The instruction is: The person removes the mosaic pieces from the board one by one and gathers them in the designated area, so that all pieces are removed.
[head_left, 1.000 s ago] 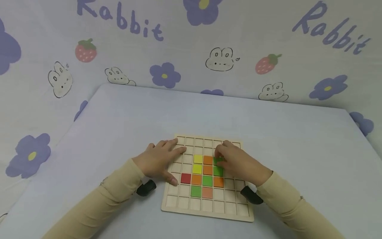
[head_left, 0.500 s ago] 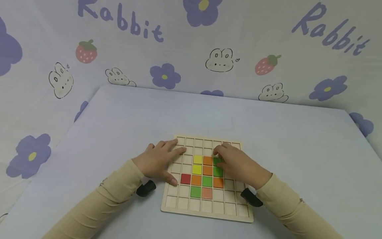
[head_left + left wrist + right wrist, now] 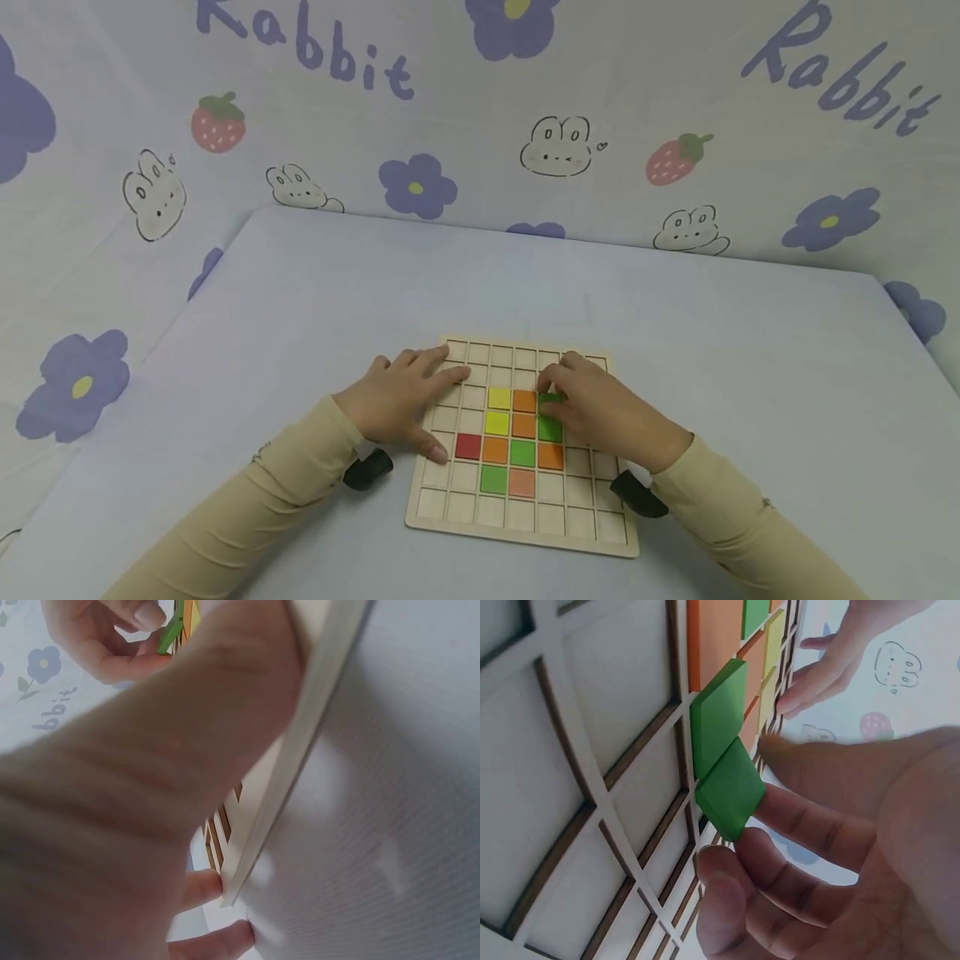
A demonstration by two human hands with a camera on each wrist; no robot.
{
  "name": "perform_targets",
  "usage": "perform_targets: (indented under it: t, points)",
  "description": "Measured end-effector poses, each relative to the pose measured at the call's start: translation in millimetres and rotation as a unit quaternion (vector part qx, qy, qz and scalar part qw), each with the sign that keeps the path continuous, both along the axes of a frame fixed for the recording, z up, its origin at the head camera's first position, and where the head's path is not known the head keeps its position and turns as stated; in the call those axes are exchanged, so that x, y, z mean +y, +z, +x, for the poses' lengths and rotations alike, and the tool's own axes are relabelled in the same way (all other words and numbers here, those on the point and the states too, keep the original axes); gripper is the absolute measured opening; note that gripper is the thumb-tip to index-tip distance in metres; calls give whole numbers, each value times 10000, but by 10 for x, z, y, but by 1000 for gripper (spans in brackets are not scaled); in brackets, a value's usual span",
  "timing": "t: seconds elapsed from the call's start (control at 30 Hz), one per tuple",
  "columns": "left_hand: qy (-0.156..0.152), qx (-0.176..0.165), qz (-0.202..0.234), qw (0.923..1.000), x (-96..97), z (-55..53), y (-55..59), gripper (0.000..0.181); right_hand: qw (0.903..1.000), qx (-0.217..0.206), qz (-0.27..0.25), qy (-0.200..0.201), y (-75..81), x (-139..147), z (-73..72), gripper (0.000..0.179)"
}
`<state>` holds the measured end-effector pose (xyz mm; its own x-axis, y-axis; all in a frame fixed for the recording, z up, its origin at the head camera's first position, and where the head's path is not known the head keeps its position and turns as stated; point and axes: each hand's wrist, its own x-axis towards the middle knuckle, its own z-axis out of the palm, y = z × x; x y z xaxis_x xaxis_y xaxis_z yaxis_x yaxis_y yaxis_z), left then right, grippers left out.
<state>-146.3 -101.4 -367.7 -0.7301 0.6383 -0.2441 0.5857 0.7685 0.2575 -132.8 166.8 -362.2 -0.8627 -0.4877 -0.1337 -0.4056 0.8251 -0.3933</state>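
A wooden grid board (image 3: 517, 541) lies on the table, with square coloured tiles in its middle cells. My left hand (image 3: 393, 402) rests on the board's left side, fingers spread and thumb on the lower left cells. My right hand (image 3: 607, 408) pinches a green tile (image 3: 731, 789) between thumb and fingers over the right column of colours. In the right wrist view that tile stands tilted, one corner against a second green tile (image 3: 718, 720). Left of it are orange tiles (image 3: 523, 426) and yellow tiles (image 3: 497, 422).
A red tile (image 3: 468, 447) sits at the left of the pattern, a salmon tile (image 3: 521, 482) in its lowest row. Black wrist straps (image 3: 367, 471) show under both wrists. A white cloth (image 3: 337, 275) covers the table, and a printed rabbit curtain (image 3: 480, 108) hangs behind.
The head view has shifted very slightly. Both hands stay in place on the board, the right still pinching the green tile.
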Motion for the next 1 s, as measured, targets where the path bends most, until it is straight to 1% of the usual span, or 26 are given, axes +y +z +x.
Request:
perform_targets:
  t: [0.17,0.3,0.37,0.57,0.7,0.87,1.0]
  points:
    - [1,33,-31,10000,3,-10,0,107,9998,-50,141,-125,-16,-11,2,33]
    - [-5,43,-26,10000,10,-6,25,107,9997,28,229,-99,-18,-1,13,35]
    - [-2,33,-21,10000,11,-2,35,106,9998,90,176,-90,-9,6,20,32]
    - [16,4,7,10000,-5,-4,16,107,9993,280,-133,-208,41,18,19,13]
    - [32,0,-6,10000,-17,-15,-11,107,9987,331,-273,-268,102,55,30,13]
    - [30,2,-4,10000,-14,-16,-22,107,9956,750,-545,-133,209,200,69,20]
    - [7,20,28,10000,-10,-7,-13,106,9901,1205,-707,-104,294,359,99,19]
